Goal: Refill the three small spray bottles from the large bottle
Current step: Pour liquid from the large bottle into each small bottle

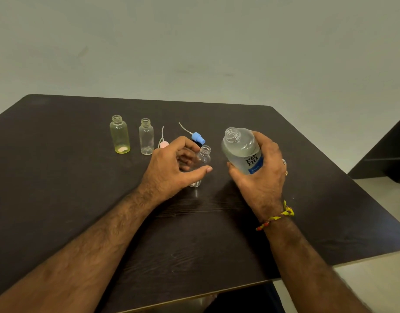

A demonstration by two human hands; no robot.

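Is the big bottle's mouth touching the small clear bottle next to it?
Apart. The head view shows dark table between the large bottle, held tilted in the right hand, and the small clear bottle by the left hand.

Large bottle (240,150), label: dark letters "re" over "nu" on clear part; blue band below carries small white word, too blurred to read. No other text legible.
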